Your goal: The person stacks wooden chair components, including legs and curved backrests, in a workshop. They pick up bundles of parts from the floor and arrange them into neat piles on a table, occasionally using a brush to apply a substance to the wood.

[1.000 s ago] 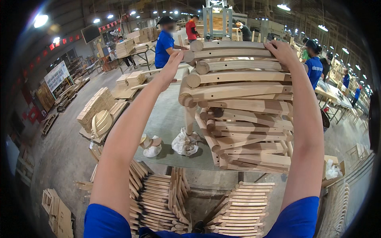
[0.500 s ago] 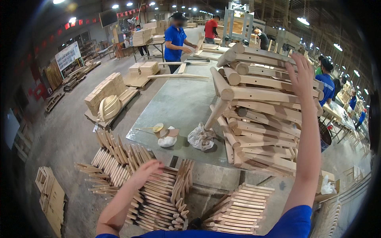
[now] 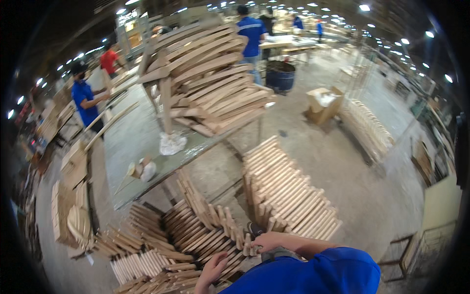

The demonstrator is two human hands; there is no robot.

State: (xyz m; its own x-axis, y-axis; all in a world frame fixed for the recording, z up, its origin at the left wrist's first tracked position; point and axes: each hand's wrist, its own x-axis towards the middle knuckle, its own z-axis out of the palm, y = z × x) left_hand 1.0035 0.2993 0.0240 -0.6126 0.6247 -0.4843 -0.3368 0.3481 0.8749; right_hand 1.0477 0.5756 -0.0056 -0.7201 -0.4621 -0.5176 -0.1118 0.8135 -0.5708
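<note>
Below, hands (image 3: pixel 240 255) on floor-stacked slats (image 3: pixel 196 235).

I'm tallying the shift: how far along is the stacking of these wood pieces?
Done: a tall stack sits on the table. In hand: both hands reach the floor pile, the left hand open beside the pieces, the right hand at their upright ends. Left: that pile and the leaning row are on the floor.
</note>
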